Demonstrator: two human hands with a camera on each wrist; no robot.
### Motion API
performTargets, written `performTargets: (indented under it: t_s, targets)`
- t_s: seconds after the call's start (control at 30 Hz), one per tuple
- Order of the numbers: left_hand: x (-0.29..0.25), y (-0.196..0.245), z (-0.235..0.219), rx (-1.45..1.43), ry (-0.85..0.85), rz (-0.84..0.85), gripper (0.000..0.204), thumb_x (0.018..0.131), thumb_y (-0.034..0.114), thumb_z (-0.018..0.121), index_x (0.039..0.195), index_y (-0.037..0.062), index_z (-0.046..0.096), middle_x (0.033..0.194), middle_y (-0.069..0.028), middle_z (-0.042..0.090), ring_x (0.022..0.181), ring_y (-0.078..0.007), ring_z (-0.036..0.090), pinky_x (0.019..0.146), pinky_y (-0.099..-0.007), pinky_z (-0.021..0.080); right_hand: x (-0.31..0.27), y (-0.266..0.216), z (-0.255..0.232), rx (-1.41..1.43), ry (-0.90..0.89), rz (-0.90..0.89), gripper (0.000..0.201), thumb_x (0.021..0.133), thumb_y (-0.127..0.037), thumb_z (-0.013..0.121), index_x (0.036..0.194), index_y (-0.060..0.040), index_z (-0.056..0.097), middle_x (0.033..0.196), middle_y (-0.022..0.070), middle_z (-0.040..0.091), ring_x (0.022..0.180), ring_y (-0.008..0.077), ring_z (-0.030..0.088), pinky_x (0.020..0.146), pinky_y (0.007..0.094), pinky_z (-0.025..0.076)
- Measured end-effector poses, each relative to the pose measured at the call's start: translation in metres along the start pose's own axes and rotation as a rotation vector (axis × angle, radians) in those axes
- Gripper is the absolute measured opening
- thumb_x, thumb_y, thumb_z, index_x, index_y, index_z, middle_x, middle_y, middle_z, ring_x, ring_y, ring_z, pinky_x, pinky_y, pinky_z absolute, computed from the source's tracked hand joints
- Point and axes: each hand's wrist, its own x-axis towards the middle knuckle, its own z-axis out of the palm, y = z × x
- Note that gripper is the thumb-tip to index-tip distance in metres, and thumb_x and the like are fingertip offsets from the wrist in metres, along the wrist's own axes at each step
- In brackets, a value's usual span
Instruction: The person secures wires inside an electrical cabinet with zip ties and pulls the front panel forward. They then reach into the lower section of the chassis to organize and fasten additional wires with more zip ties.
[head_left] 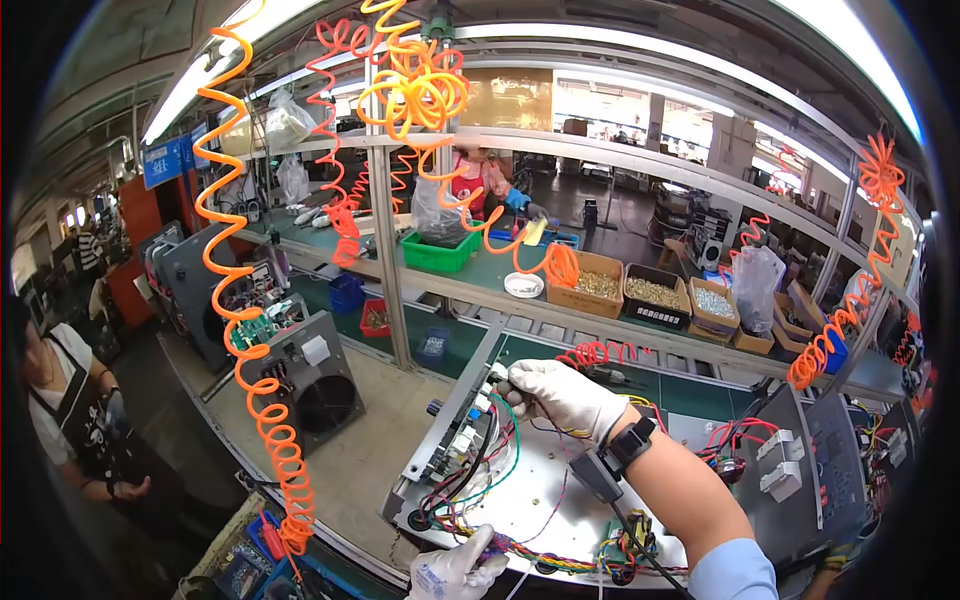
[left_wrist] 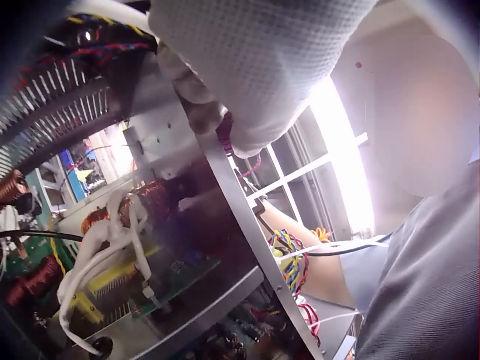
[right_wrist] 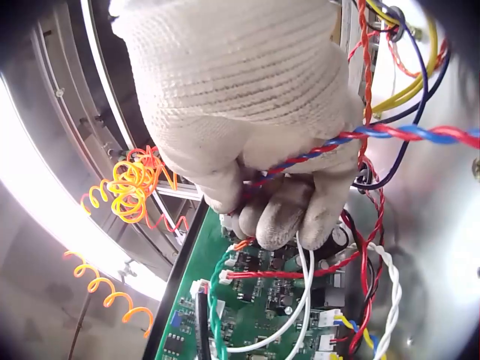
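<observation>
My right hand (head_left: 565, 392), in a white knit glove, is at the upper end of the upright panel (head_left: 447, 420) of an open metal chassis. In the right wrist view its curled fingers pinch a red-and-blue twisted wire pair (right_wrist: 382, 132) close over a green circuit board (right_wrist: 251, 296). The wire's end is hidden by the fingers. Low in the head view, my gloved left hand (head_left: 455, 572) grips a multicoloured wire bundle (head_left: 540, 558) by the chassis's near edge. The left wrist view shows purplish-red wire (left_wrist: 225, 131) between that glove's fingers, beside a metal edge (left_wrist: 232, 187).
Orange coiled hoses (head_left: 270, 400) hang at left and right. Boxes of small parts (head_left: 655, 290) and a green bin (head_left: 440, 252) stand on the shelf beyond. Another chassis (head_left: 790, 470) sits right, a fan unit (head_left: 325, 385) left. A person (head_left: 75, 410) stands at left.
</observation>
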Motion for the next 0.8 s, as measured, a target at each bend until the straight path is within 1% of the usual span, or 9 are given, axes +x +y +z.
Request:
performTargets:
  t_s: [0.1, 0.43, 0.53, 0.6, 0.63, 0.67, 0.73, 0.77, 0.8]
  targets:
    - [0.002, 0.001, 0.000, -0.017, 0.039, 0.008, 0.048, 0.081, 0.014, 0.066, 0.128, 0.0099, 0.053, 0.075, -0.0064, 0.065, 0.057, -0.0223, 0.063, 0.050, -0.0325, 0.049, 0.004, 0.004, 0.003, 0.182, 0.026, -0.015, 0.020, 0.098, -0.021, 0.051, 0.094, -0.0027, 0.058, 0.076, 0.0002, 0.056, 0.065, 0.0093, 0.052, 0.062, 0.0272, 0.047]
    - [0.009, -0.001, -0.002, 0.078, 0.068, 0.045, 0.051, 0.079, 0.014, 0.066, 0.128, 0.0064, 0.054, 0.070, -0.0065, 0.063, 0.052, -0.0227, 0.059, 0.048, -0.0334, 0.047, 0.009, 0.007, 0.004, 0.209, 0.027, -0.064, 0.020, 0.098, -0.025, 0.051, 0.100, -0.0066, 0.058, 0.084, -0.0014, 0.060, 0.070, 0.0058, 0.054, 0.065, 0.0223, 0.048]
    - [0.010, 0.000, -0.002, 0.009, 0.075, 0.055, 0.051, 0.079, 0.014, 0.065, 0.127, 0.0058, 0.054, 0.068, -0.0063, 0.062, 0.050, -0.0226, 0.058, 0.047, -0.0337, 0.046, 0.015, 0.012, 0.001, 0.152, 0.090, -0.096, 0.023, 0.097, -0.024, 0.053, 0.101, -0.0011, 0.055, 0.085, 0.0029, 0.059, 0.074, 0.0119, 0.058, 0.072, 0.0272, 0.050]
    - [0.011, 0.000, -0.004, 0.055, 0.074, 0.062, 0.049, 0.079, 0.014, 0.066, 0.126, 0.0051, 0.055, 0.066, -0.0064, 0.061, 0.050, -0.0225, 0.057, 0.047, -0.0337, 0.045, 0.016, 0.006, 0.006, -0.460, 0.394, -0.377, 0.033, 0.093, -0.026, 0.059, 0.112, 0.0007, 0.052, 0.102, 0.0110, 0.058, 0.089, 0.0188, 0.060, 0.080, 0.0322, 0.051]
    - [0.010, -0.001, -0.005, 0.073, 0.055, 0.051, 0.048, 0.079, 0.014, 0.066, 0.125, 0.0047, 0.056, 0.066, -0.0067, 0.061, 0.050, -0.0227, 0.057, 0.048, -0.0336, 0.046, 0.008, -0.005, 0.012, -0.756, 0.512, -0.378, 0.049, 0.090, -0.022, 0.061, 0.131, -0.0018, 0.044, 0.126, 0.0200, 0.048, 0.119, 0.0273, 0.048, 0.103, 0.0389, 0.037]
    - [0.010, -0.001, -0.005, 0.075, 0.053, 0.051, 0.048, 0.079, 0.014, 0.066, 0.125, 0.0047, 0.056, 0.066, -0.0067, 0.061, 0.050, -0.0227, 0.057, 0.048, -0.0336, 0.046, 0.012, -0.004, 0.007, -0.753, 0.512, -0.378, 0.049, 0.090, -0.022, 0.061, 0.131, -0.0018, 0.044, 0.126, 0.0200, 0.048, 0.119, 0.0273, 0.048, 0.103, 0.0389, 0.037]
    - [0.010, -0.001, -0.005, 0.063, 0.062, 0.052, 0.048, 0.079, 0.014, 0.066, 0.125, 0.0046, 0.056, 0.067, -0.0069, 0.062, 0.051, -0.0227, 0.058, 0.049, -0.0331, 0.046, 0.019, -0.003, -0.004, -1.268, 0.535, -0.649, 0.064, 0.087, -0.030, 0.062, 0.141, -0.0096, 0.036, 0.141, 0.0283, 0.032, 0.129, 0.0428, 0.038, 0.105, 0.0460, 0.036]
    - [0.011, -0.001, -0.006, 0.067, 0.059, 0.050, 0.048, 0.079, 0.014, 0.066, 0.125, 0.0046, 0.056, 0.067, -0.0069, 0.062, 0.051, -0.0227, 0.058, 0.049, -0.0331, 0.046, 0.020, -0.006, -0.010, -1.353, 0.444, -0.704, 0.062, 0.089, -0.031, 0.058, 0.144, -0.0147, 0.034, 0.146, 0.0280, 0.027, 0.134, 0.0470, 0.029, 0.108, 0.0479, 0.030]
    - [0.012, -0.001, -0.006, 0.056, 0.065, 0.047, 0.048, 0.079, 0.014, 0.066, 0.125, 0.0046, 0.056, 0.067, -0.0069, 0.062, 0.052, -0.0226, 0.059, 0.049, -0.0328, 0.046, 0.018, -0.018, -0.010, -1.346, 0.444, -0.704, 0.062, 0.089, -0.031, 0.058, 0.144, -0.0147, 0.034, 0.146, 0.0280, 0.027, 0.134, 0.0470, 0.029, 0.108, 0.0479, 0.030]
